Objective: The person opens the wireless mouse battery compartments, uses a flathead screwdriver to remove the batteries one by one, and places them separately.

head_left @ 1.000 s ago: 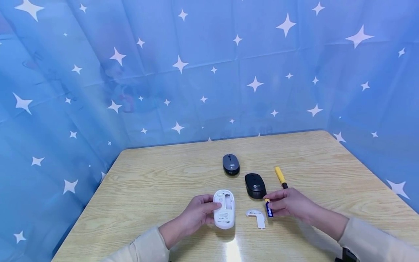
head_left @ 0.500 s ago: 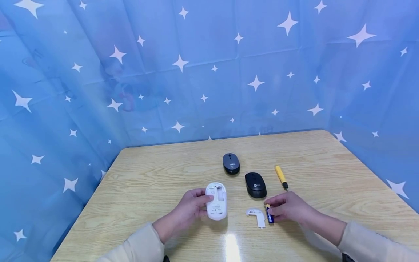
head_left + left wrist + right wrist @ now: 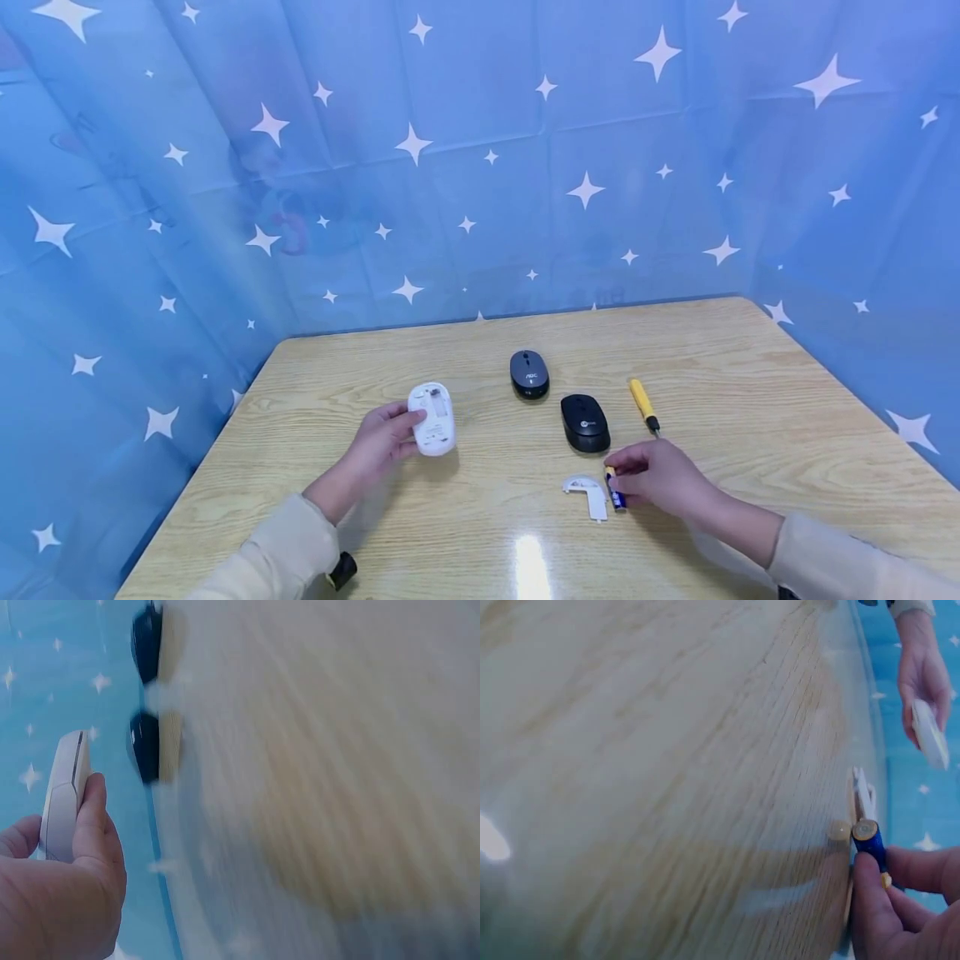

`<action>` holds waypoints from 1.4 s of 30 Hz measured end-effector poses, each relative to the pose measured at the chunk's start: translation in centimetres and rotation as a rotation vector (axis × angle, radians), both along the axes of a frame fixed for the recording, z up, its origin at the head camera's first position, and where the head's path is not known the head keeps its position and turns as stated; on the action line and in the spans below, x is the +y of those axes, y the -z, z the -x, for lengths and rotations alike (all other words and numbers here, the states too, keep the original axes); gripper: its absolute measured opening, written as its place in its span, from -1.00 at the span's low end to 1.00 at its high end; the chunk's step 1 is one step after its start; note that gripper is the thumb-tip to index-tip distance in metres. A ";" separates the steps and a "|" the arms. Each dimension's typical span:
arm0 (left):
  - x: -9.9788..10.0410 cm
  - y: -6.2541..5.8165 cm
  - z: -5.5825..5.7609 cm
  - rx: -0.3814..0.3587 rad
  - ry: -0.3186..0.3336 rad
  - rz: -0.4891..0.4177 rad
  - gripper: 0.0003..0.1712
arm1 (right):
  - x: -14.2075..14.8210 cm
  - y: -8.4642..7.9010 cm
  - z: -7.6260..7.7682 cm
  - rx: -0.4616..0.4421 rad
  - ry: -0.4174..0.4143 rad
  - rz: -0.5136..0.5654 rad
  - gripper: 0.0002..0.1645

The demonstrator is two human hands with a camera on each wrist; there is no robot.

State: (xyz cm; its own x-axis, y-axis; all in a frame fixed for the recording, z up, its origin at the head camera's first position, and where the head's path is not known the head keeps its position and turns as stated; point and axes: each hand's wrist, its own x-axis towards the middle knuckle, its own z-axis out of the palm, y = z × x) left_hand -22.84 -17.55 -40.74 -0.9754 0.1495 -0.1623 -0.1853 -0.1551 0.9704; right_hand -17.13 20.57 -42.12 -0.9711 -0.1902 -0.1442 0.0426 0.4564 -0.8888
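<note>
White mouse (image 3: 437,432): left of the black mouse (image 3: 585,423), lifted off the table (image 3: 450,533), underside with its uncovered battery bay facing the wearer; likely light, stiff and smooth-shelled, best held by its long edges, with the thumb clear of the bay.
Left hand (image 3: 377,443): grips the white mouse by its left edge, thumb over the underside, fingers behind.
Blue-and-yellow cylindrical battery (image 3: 618,500): on the wearer's side of the black mouse, slightly right; probably small, hard, dense for its size and apt to roll or slip in its slick wrapper; a pinch about mid-length should leave both ends free.
Right hand (image 3: 666,479): pinches the battery between thumb and fingers; whether the battery touches the table, I cannot tell.
L-shaped white battery cover (image 3: 596,502): nearer the wearer than the black mouse, just left of the battery; seems thin, light plastic, its tabs the fragile part, so lift by the broad edges.
AOC mouse (image 3: 529,377): beyond the black mouse, to its left.
Yellow-handled screwdriver (image 3: 642,402): right of the black mouse.
</note>
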 end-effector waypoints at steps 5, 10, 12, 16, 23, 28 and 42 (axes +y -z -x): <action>-2.9 -0.1 1.3 0.002 -0.038 0.016 -0.47 | -0.2 0.0 -0.1 0.020 0.005 -0.035 -0.71; -5.9 -0.2 2.6 -0.007 -0.036 0.051 -0.40 | -0.3 0.0 -0.1 0.041 0.005 -0.054 -0.73; -6.9 -0.3 3.1 -0.022 -0.047 0.071 -0.37 | -0.3 0.0 -0.1 0.039 0.013 -0.066 -0.74; -8.8 -0.2 4.0 -0.055 -0.090 0.132 -0.33 | -0.4 0.0 -0.1 0.021 0.029 -0.079 -0.74; -11.3 0.3 4.6 -0.065 -0.145 0.213 -0.31 | -0.4 0.0 -0.1 0.012 0.039 -0.087 -0.74; -12.5 0.6 4.9 -0.085 -0.193 0.273 -0.28 | -0.5 -0.1 -0.2 -0.008 0.054 -0.086 -0.74; -13.8 1.1 5.6 -0.139 -0.293 0.452 -0.28 | -0.3 -0.1 -0.3 0.019 0.025 -0.061 -0.74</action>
